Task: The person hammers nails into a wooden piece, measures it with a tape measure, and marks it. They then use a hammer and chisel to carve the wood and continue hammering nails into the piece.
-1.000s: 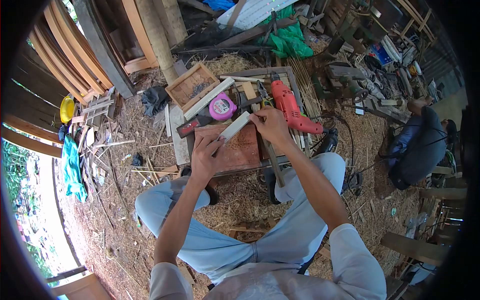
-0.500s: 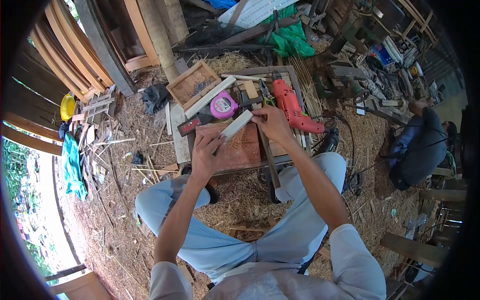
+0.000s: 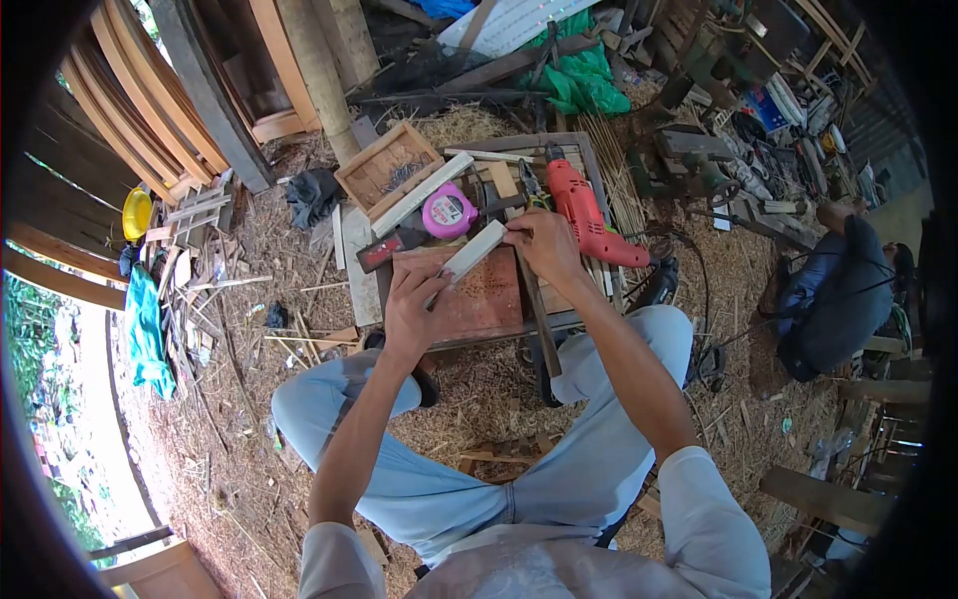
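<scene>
A short pale strip of wood slants over a reddish board on the low worktable. My left hand is closed around the strip's near end. At its far end, the fingers of my right hand pinch the tip; anything small between them is hidden. Just beyond the strip sits a pink tape measure. Beside my right hand lie a red power drill and pliers. A long dark handle passes under my right hand and sticks out past the table's front edge.
A wooden box of nails rests on the table's far left, with a longer pale strip alongside. Wood shavings and scraps cover the ground. To the right another person crouches. Timber frames lean at the upper left.
Almost nothing differs. Both hands keep their places on the wood strip, and the whole view has shifted very slightly.
</scene>
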The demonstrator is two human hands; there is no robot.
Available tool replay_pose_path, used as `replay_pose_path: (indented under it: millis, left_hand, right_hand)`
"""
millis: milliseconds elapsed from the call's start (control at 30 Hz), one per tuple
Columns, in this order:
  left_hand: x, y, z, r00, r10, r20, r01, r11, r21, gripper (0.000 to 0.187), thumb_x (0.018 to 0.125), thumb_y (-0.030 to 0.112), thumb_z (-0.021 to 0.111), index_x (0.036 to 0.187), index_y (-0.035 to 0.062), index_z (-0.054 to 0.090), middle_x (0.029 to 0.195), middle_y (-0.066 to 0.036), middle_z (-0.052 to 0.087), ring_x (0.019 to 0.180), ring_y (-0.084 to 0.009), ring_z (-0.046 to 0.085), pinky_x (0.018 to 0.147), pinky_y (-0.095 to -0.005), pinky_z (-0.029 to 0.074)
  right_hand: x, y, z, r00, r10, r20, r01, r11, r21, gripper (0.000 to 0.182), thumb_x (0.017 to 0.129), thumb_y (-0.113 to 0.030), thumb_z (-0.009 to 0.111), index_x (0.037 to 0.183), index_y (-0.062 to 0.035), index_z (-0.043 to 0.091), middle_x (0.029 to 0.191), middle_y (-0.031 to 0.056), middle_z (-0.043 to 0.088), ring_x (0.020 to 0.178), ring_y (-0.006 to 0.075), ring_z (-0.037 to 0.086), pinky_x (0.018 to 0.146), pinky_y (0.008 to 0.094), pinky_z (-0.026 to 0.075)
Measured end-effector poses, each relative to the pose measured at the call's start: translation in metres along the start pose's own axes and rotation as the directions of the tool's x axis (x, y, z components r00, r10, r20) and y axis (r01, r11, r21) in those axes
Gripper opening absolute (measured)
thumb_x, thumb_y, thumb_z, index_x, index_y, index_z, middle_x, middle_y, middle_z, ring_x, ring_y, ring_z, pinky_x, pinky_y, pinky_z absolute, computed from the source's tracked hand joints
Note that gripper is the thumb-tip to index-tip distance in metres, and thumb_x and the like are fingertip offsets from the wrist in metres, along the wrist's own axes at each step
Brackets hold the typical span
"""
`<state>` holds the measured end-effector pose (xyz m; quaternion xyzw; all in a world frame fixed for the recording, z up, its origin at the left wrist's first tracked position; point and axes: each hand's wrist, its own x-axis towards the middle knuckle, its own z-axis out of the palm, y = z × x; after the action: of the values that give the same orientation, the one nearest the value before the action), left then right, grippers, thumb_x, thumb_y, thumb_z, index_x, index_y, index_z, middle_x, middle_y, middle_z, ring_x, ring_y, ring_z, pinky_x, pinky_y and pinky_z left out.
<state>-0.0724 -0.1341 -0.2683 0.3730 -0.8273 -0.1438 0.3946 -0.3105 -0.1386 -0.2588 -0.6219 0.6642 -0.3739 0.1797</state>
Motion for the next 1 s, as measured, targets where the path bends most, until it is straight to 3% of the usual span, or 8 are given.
replay_pose_path:
  millis: [267, 333, 367, 467, 533, 633, 767, 1000]
  left_hand:
    - [-0.001, 0.001, 0.0, 1.0, -0.007, 0.014, 0.006, 1.0, 0.022, 0.019, 0.07, -0.002, 0.071, 0.089, 0.0014, 0.071, 0.098, -0.01, 0.066, 0.09, -0.0279, 0.058, 0.08, -0.0371, 0.049]
    - [-0.001, 0.0, 0.001, 1.0, 0.007, 0.012, -0.008, 0.999, 0.032, 0.018, 0.07, -0.002, 0.071, 0.088, 0.0012, 0.07, 0.097, -0.01, 0.066, 0.09, -0.0281, 0.058, 0.08, -0.0373, 0.05]
    - [-0.001, 0.0, 0.0, 1.0, 0.008, 0.009, -0.008, 0.999, 0.033, 0.018, 0.07, -0.002, 0.071, 0.088, 0.0012, 0.07, 0.097, -0.01, 0.066, 0.09, -0.0281, 0.058, 0.08, -0.0373, 0.05]
    - [-0.002, -0.003, 0.001, 1.0, 0.014, 0.002, -0.014, 1.0, 0.013, 0.017, 0.071, -0.002, 0.071, 0.088, 0.0015, 0.07, 0.097, -0.01, 0.066, 0.09, -0.0281, 0.059, 0.081, -0.0374, 0.05]
    - [-0.004, -0.004, 0.002, 1.0, 0.001, -0.001, -0.001, 1.0, -0.01, 0.018, 0.07, -0.001, 0.071, 0.088, 0.0025, 0.07, 0.097, -0.01, 0.066, 0.091, -0.0279, 0.059, 0.081, -0.0377, 0.05]
    - [-0.006, -0.003, 0.003, 0.999, -0.039, -0.002, 0.039, 0.998, -0.042, 0.014, 0.07, -0.002, 0.073, 0.081, 0.0009, 0.067, 0.098, -0.012, 0.066, 0.09, -0.0305, 0.059, 0.078, -0.0394, 0.05]
    - [-0.007, -0.002, 0.002, 0.999, -0.008, -0.033, 0.007, 1.0, -0.017, 0.013, 0.07, 0.0, 0.073, 0.081, 0.0016, 0.067, 0.098, -0.011, 0.066, 0.09, -0.0301, 0.059, 0.078, -0.0388, 0.05]
    - [-0.009, -0.006, 0.004, 0.997, 0.071, -0.037, -0.069, 0.996, 0.048, 0.014, 0.07, 0.003, 0.074, 0.083, 0.0046, 0.068, 0.1, -0.008, 0.063, 0.095, -0.0284, 0.058, 0.081, -0.0385, 0.051]
  right_hand:
    - [-0.013, -0.018, -0.004, 0.984, -0.177, -0.011, 0.176, 0.981, -0.084, 0.021, 0.076, -0.011, 0.072, 0.098, -0.0086, 0.072, 0.098, 0.0078, 0.063, 0.089, 0.0306, 0.064, 0.07, 0.0418, 0.052]
    - [-0.011, -0.016, 0.001, 0.872, -0.486, 0.057, 0.488, 0.852, -0.193, 0.021, 0.078, -0.011, 0.071, 0.099, -0.0098, 0.07, 0.104, 0.0068, 0.058, 0.097, 0.0294, 0.06, 0.071, 0.0416, 0.052]
    - [-0.012, -0.014, 0.002, 0.871, -0.489, 0.057, 0.49, 0.85, -0.193, 0.021, 0.078, -0.011, 0.071, 0.099, -0.0098, 0.07, 0.104, 0.0068, 0.058, 0.097, 0.0294, 0.06, 0.071, 0.0416, 0.052]
    - [-0.017, -0.026, -0.004, 0.891, -0.455, 0.015, 0.451, 0.879, -0.154, 0.018, 0.079, -0.008, 0.068, 0.097, -0.0071, 0.065, 0.102, 0.0095, 0.057, 0.1, 0.03, 0.057, 0.073, 0.0424, 0.051]
    - [-0.029, -0.027, -0.008, 0.98, -0.18, -0.085, 0.152, 0.952, -0.265, 0.031, 0.083, -0.006, 0.065, 0.113, -0.0056, 0.057, 0.099, 0.0154, 0.057, 0.093, 0.0376, 0.06, 0.074, 0.0466, 0.05]
    - [-0.059, -0.025, -0.007, 0.997, -0.015, 0.077, 0.041, 0.938, -0.344, 0.042, 0.084, -0.005, 0.062, 0.123, -0.002, 0.046, 0.101, 0.0215, 0.053, 0.089, 0.0437, 0.059, 0.073, 0.0509, 0.049]
    - [-0.077, -0.033, 0.002, 0.992, 0.028, 0.126, 0.018, 0.937, -0.35, 0.055, 0.082, -0.002, 0.06, 0.132, -0.0022, 0.036, 0.108, 0.0275, 0.048, 0.085, 0.0474, 0.058, 0.072, 0.0533, 0.048]
    - [-0.094, -0.033, 0.009, 0.989, 0.007, 0.146, 0.053, 0.914, -0.401, 0.071, 0.079, 0.007, 0.056, 0.141, -0.0021, 0.024, 0.121, 0.0357, 0.04, 0.101, 0.0539, 0.051, 0.087, 0.0545, 0.045]
